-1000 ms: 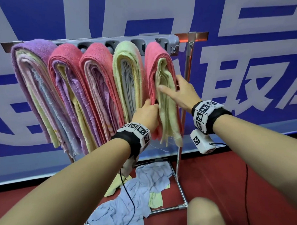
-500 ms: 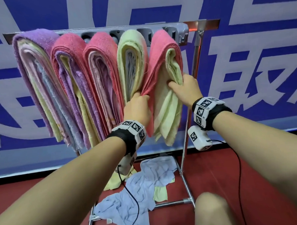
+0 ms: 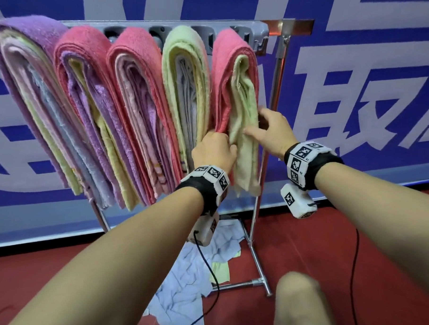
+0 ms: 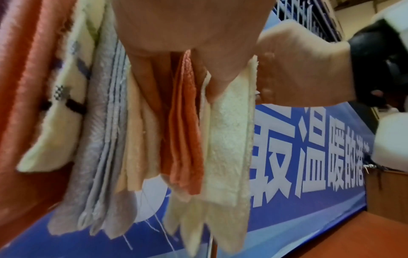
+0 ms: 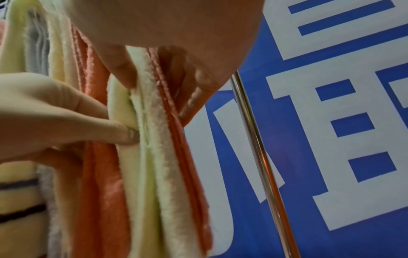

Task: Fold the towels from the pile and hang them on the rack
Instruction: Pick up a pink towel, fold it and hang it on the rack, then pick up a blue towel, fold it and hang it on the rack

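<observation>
The rack carries five folded towel bundles. The rightmost bundle is a pink towel wrapped over a pale yellow towel. My left hand pinches the yellow towel's left edge partway down, against the pink layer. In the left wrist view, the left hand has fingers between the pink and yellow layers. My right hand grips the same bundle from the right. In the right wrist view, the right hand has its thumb on the yellow towel and its fingers behind the pink layer.
A pile of pale blue and yellow towels lies on the red floor under the rack. The rack's steel post and foot bar stand just right of the bundle. My knee is at the bottom. A blue banner wall is behind.
Both hands have slid lower along the rightmost bundle. The pink layer, pulled open to the left half a second ago, now hangs close against the yellow towel.
</observation>
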